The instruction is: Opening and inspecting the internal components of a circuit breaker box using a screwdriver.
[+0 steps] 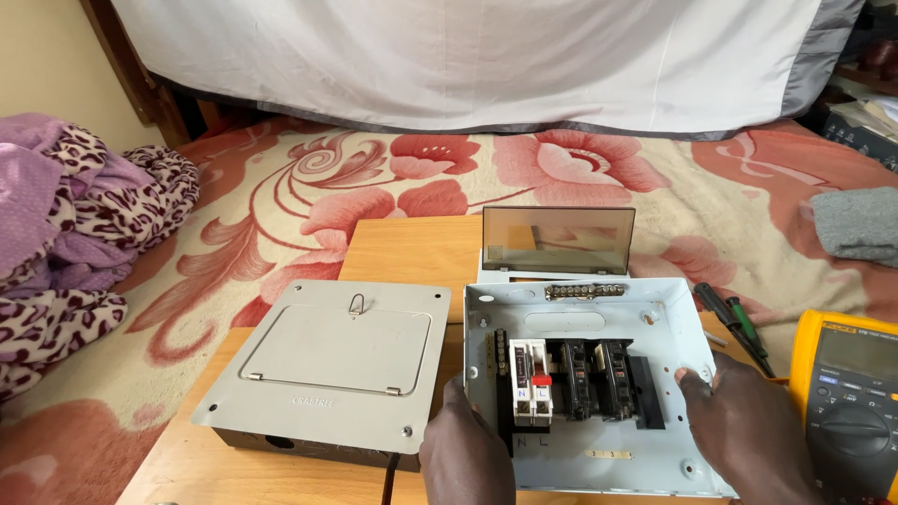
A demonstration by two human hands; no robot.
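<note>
Both hands, left hand [465, 454] at 7 o'clock and right hand [748, 425] at 4, grip an open white breaker box [585, 323] holding black breakers.

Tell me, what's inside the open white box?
Inside the white box sit a white switch with red levers, black breakers and a metal screw strip. The left hand and right hand cover its lower corners.

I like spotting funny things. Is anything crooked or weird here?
Yes. The open breaker box held by the left hand and right hand sits tilted and pokes past the wooden table edge. Its cover is off, lying behind it. The closed grey box also sits crooked.
</note>
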